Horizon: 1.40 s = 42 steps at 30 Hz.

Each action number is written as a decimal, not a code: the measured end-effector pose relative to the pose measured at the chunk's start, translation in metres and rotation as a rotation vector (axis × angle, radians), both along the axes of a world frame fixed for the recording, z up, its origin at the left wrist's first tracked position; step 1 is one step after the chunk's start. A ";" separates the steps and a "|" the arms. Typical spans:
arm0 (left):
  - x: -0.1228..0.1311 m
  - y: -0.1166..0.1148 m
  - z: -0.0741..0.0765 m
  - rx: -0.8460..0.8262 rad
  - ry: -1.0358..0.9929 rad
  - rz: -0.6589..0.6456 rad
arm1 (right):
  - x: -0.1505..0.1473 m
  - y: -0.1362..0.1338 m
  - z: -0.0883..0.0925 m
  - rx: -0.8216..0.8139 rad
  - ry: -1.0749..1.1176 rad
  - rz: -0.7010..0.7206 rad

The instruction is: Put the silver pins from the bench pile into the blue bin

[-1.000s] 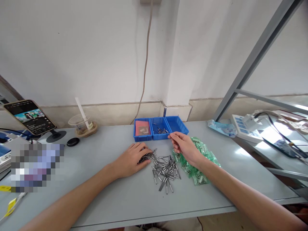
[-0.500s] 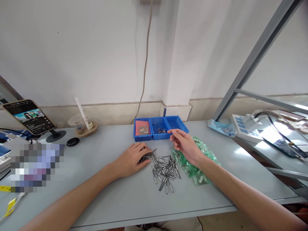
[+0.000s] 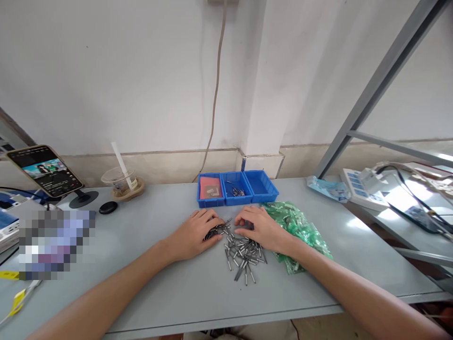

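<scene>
A loose pile of silver metal pins that look like pop rivets (image 3: 244, 257) lies on the grey table. At the pile's left side my left hand (image 3: 196, 233) rests on the table, fingers and thumb curved around a bunch of these rivets. Over the upper right of the pile, my right hand (image 3: 262, 229) reaches down with fingers bent and thumb apart; nothing shows held in it. Green plastic bags (image 3: 300, 226) of small parts lie partly beneath my right wrist. Just behind both hands stand joined blue bins (image 3: 237, 202), the middle one holding several rivets.
A phone (image 3: 44, 170) on a stand, a black round object (image 3: 108, 208) and a clear cup (image 3: 115, 176) with a straw are at the left. A blue-white packet (image 3: 329, 190), a power strip (image 3: 363, 191) and a metal frame (image 3: 354, 125) stand at the right.
My right hand has moved from beside the middle and right bins down and left onto the rivet pile, its fingers now spread from the thumb. My left hand has stayed in place.
</scene>
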<state>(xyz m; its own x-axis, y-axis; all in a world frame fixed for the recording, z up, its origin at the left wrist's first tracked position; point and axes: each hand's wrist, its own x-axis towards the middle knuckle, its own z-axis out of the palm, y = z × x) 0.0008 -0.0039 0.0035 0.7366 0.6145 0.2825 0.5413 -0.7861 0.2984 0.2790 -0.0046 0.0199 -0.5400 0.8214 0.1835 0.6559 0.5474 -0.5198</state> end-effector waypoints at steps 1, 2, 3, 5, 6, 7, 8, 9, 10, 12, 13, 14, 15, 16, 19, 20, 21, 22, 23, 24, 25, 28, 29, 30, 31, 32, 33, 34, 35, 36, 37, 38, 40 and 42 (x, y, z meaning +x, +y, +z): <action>0.000 0.000 0.000 -0.001 0.001 0.001 | 0.001 0.000 0.001 0.011 -0.021 0.009; 0.000 0.000 0.000 -0.002 0.002 0.003 | 0.002 0.001 0.001 0.020 -0.043 0.018; 0.000 0.000 0.000 -0.001 0.001 0.004 | 0.004 0.002 0.002 0.026 -0.064 0.026; 0.000 0.000 0.000 0.001 -0.003 0.001 | 0.006 0.003 0.002 0.028 -0.099 0.037; 0.000 0.000 0.000 0.004 -0.006 -0.001 | 0.007 0.003 0.001 0.026 -0.111 0.039; 0.000 0.000 0.000 0.007 -0.011 -0.003 | 0.007 0.003 0.000 0.028 -0.116 0.036; 0.000 0.000 -0.001 0.010 -0.015 -0.004 | 0.007 0.003 -0.001 0.036 -0.113 0.029; 0.000 0.000 -0.001 0.012 -0.017 -0.004 | 0.007 0.003 -0.002 0.048 -0.100 0.019; 0.000 0.000 -0.001 0.014 -0.019 -0.004 | 0.007 0.003 -0.002 0.061 -0.076 0.005; -0.001 0.000 -0.002 0.015 -0.019 -0.002 | 0.006 0.004 -0.002 0.063 0.003 -0.037; -0.001 0.000 -0.002 0.015 -0.017 -0.001 | 0.005 0.003 -0.002 0.041 0.056 -0.062; -0.001 0.000 -0.002 0.014 -0.015 -0.002 | 0.005 0.003 0.000 0.005 0.111 -0.089; -0.001 0.000 -0.002 0.013 -0.014 -0.003 | 0.004 0.003 0.001 -0.035 0.163 -0.113; -0.001 0.001 -0.002 0.013 -0.014 -0.004 | 0.004 0.003 0.002 -0.072 0.210 -0.133; -0.001 0.001 -0.002 0.019 -0.020 -0.008 | 0.005 0.004 0.004 -0.126 0.307 -0.175; -0.001 0.001 -0.002 0.020 -0.019 -0.006 | 0.005 0.005 0.004 -0.128 0.329 -0.182; -0.001 0.001 -0.002 0.020 -0.018 -0.004 | 0.006 0.006 0.003 -0.130 0.348 -0.184; -0.001 0.001 -0.002 0.019 -0.015 -0.004 | 0.007 0.007 0.001 -0.133 0.364 -0.182; -0.001 0.001 -0.002 0.018 -0.013 -0.003 | 0.007 0.008 0.000 -0.139 0.380 -0.173; -0.001 0.001 -0.002 0.018 -0.013 -0.003 | 0.008 0.009 -0.002 -0.152 0.391 -0.165; -0.001 0.001 -0.002 0.018 -0.014 -0.003 | 0.008 0.009 -0.003 -0.168 0.406 -0.161; -0.002 0.001 -0.002 0.017 -0.015 -0.004 | 0.008 0.011 -0.003 -0.219 0.455 -0.169; -0.002 0.001 -0.003 0.017 -0.015 -0.004 | 0.008 0.011 -0.003 -0.230 0.469 -0.181; -0.002 0.001 -0.003 0.016 -0.013 -0.005 | 0.008 0.011 -0.002 -0.235 0.480 -0.194; -0.002 0.001 -0.003 0.016 -0.013 -0.006 | 0.007 0.010 -0.001 -0.235 0.485 -0.208; -0.002 0.001 -0.004 0.016 -0.015 -0.006 | 0.007 0.010 -0.001 -0.231 0.487 -0.220; -0.002 0.001 -0.004 0.016 -0.017 -0.007 | 0.007 0.010 0.000 -0.225 0.490 -0.229; -0.002 0.001 -0.003 0.016 -0.020 -0.007 | 0.007 0.010 0.000 -0.220 0.495 -0.237; -0.002 0.001 -0.003 0.015 -0.022 -0.008 | 0.006 0.011 0.000 -0.217 0.502 -0.243; -0.002 0.001 -0.003 0.014 -0.022 -0.007 | 0.006 0.011 -0.001 -0.214 0.509 -0.249; -0.002 0.001 -0.002 0.013 -0.020 -0.007 | 0.006 0.012 -0.001 -0.213 0.515 -0.254; -0.002 0.001 -0.002 0.012 -0.019 -0.007 | 0.006 0.012 -0.002 -0.211 0.519 -0.258; -0.002 0.001 -0.002 0.016 -0.022 -0.009 | 0.006 0.013 -0.003 -0.206 0.522 -0.264; -0.002 0.001 -0.003 0.022 -0.029 -0.013 | 0.006 0.013 -0.003 -0.208 0.527 -0.270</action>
<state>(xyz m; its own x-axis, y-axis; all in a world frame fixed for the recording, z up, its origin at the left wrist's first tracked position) -0.0015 -0.0028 0.0007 0.7357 0.5984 0.3172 0.5227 -0.7995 0.2960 0.2853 0.0087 0.0164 -0.1887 0.9634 0.1904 0.3840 0.2509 -0.8886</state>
